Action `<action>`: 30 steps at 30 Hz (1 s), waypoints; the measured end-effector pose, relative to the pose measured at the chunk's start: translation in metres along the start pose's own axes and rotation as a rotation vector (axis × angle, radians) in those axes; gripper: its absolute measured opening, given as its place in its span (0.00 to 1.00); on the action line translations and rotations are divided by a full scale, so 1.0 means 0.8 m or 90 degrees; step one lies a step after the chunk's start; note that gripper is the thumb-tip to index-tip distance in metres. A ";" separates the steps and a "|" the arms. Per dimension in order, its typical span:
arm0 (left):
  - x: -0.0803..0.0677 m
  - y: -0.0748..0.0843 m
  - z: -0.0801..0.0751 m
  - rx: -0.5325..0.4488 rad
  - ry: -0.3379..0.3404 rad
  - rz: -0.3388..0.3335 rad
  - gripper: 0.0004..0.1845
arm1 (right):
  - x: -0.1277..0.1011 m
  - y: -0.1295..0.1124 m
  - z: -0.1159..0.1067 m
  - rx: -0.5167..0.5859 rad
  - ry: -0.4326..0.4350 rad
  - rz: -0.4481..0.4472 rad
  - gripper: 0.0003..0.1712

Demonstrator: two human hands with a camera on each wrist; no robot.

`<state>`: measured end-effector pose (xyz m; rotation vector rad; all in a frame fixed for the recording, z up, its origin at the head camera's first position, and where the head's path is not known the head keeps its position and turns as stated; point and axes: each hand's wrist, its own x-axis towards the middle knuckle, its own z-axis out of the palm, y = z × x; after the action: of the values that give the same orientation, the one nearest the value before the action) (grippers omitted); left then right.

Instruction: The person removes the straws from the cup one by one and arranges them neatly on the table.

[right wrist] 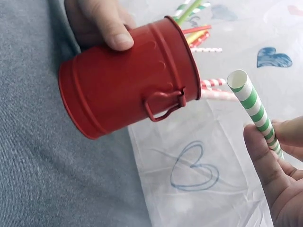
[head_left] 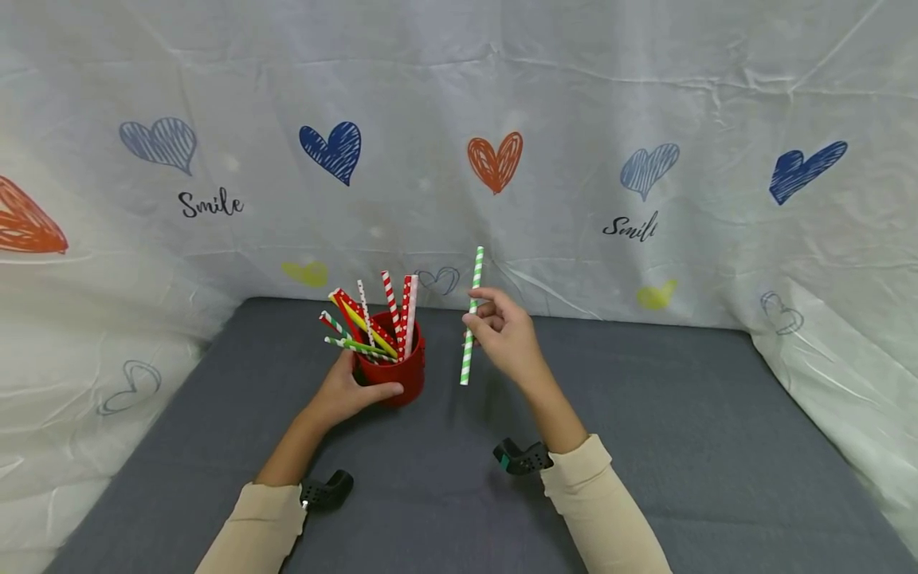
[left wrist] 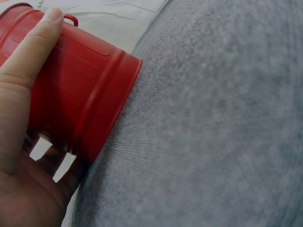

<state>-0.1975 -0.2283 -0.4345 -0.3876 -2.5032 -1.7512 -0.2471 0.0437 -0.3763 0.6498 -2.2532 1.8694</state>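
Observation:
A red metal bucket [head_left: 398, 373] stands on the grey tabletop [head_left: 645, 446] with several patterned paper straws [head_left: 373, 323] sticking out of it. My left hand [head_left: 351, 391] wraps round the bucket [left wrist: 80, 99] from the left, thumb across its front. To the right of the bucket, my right hand [head_left: 502, 335] pinches a green-and-white striped straw [head_left: 472, 315] nearly upright, above the table. In the right wrist view the straw [right wrist: 253, 109] shows its open end beside the bucket [right wrist: 128, 85] and its small side handle [right wrist: 163, 104].
A white cloth printed with hearts and "Smile" [head_left: 502, 159] hangs behind and drapes both sides of the grey table. Black wrist camera mounts [head_left: 523, 458] sit on both cream sleeves.

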 end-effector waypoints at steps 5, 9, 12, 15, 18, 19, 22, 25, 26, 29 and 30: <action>0.000 0.002 0.000 0.003 0.000 -0.005 0.45 | 0.002 0.005 -0.005 -0.025 0.002 0.013 0.20; 0.000 0.003 0.000 0.001 -0.003 -0.003 0.44 | 0.002 0.008 -0.010 -0.049 0.002 0.023 0.20; 0.000 0.003 0.000 -0.002 -0.006 0.001 0.44 | 0.003 0.013 -0.014 -0.077 -0.001 0.028 0.20; -0.001 0.004 -0.001 -0.005 -0.006 -0.002 0.44 | 0.004 0.020 -0.017 -0.091 -0.008 0.039 0.20; -0.001 0.003 0.000 -0.002 -0.006 -0.009 0.44 | 0.005 0.028 -0.021 -0.101 -0.013 0.055 0.20; -0.001 0.003 0.000 -0.002 -0.005 -0.011 0.44 | 0.005 0.031 -0.022 -0.105 -0.014 0.062 0.20; -0.002 0.002 0.000 -0.001 -0.004 -0.015 0.44 | 0.005 0.036 -0.023 -0.121 -0.017 0.081 0.20; -0.001 0.002 0.000 0.000 -0.005 -0.013 0.45 | 0.005 0.041 -0.025 -0.133 -0.020 0.098 0.20; -0.001 0.002 0.000 0.001 -0.005 -0.012 0.45 | 0.004 0.042 -0.025 -0.136 -0.022 0.102 0.20; -0.001 0.002 0.000 0.003 -0.006 -0.007 0.44 | 0.004 0.048 -0.026 -0.144 -0.030 0.115 0.20; 0.000 0.002 0.000 0.003 -0.006 -0.005 0.44 | 0.004 0.050 -0.027 -0.150 -0.033 0.120 0.20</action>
<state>-0.1967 -0.2278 -0.4330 -0.3871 -2.5181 -1.7511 -0.2698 0.0690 -0.4066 0.4685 -2.5960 1.6402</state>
